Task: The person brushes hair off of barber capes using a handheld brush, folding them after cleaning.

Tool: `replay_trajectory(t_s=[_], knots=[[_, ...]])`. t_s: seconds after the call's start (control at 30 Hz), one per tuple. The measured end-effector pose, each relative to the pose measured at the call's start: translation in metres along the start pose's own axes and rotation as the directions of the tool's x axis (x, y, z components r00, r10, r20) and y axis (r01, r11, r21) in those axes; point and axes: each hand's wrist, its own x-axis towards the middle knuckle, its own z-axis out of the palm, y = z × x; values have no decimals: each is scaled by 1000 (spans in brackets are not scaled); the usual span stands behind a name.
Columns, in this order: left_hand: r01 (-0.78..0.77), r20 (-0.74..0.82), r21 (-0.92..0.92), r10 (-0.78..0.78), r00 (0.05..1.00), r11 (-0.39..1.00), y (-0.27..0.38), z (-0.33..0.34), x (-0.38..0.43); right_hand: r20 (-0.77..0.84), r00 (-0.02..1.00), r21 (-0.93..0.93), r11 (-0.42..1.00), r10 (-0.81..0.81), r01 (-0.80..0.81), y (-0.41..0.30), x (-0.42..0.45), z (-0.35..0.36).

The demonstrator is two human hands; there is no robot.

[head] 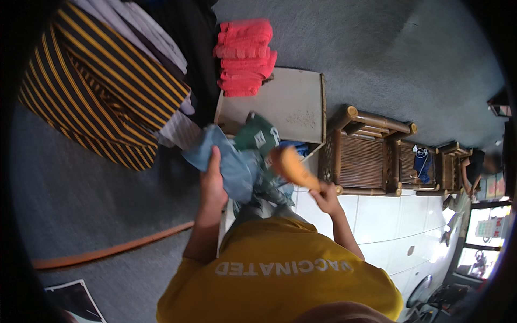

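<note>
My left hand (213,185) grips a blue-grey cloth (236,167), its thumb lying on top. In my right hand (328,200) is an elongated orange item (297,167), held by its narrow end. Motion blurs its wide end, so its exact kind cannot be told. Between the two hands lies a dark green printed fabric (255,135) with white marks, partly over the light-topped cabinet (297,103). More patterned greenish fabric (278,196) spreads below it, close to my lap.
Folded pink towels (244,58) are stacked at the cabinet's back left. Striped black-and-yellow fabric (105,93) hangs at left. Bamboo seating (361,157) runs along the wall to the right, above white floor tiles (379,218). Another person (470,173) is at far right.
</note>
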Motion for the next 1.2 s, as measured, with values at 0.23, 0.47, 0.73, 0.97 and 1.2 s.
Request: replay_trajectory(t_s=[0.23, 0.47, 0.73, 0.97, 1.2], knots=[[-81, 257, 45, 67, 964, 996, 31, 49, -34, 660, 726, -203, 976, 193, -75, -17, 6, 41], [-153, 768, 47, 62, 637, 987, 40, -27, -64, 449, 733, 184, 749, 511, -636, -28, 31, 41], [-257, 649, 128, 115, 752, 958, 72, -150, -66, 92, 767, 742, 469, 635, -478, -39, 32, -29], [-103, -117, 470, 177, 977, 877, 54, -179, -33, 57, 874, 947, 251, 482, -200, -27, 33, -59], [-333, 235, 936, 502, 833, 114, -13, -193, 24, 176, 856, 949, 149, 486, -279, -91, 46, 22]])
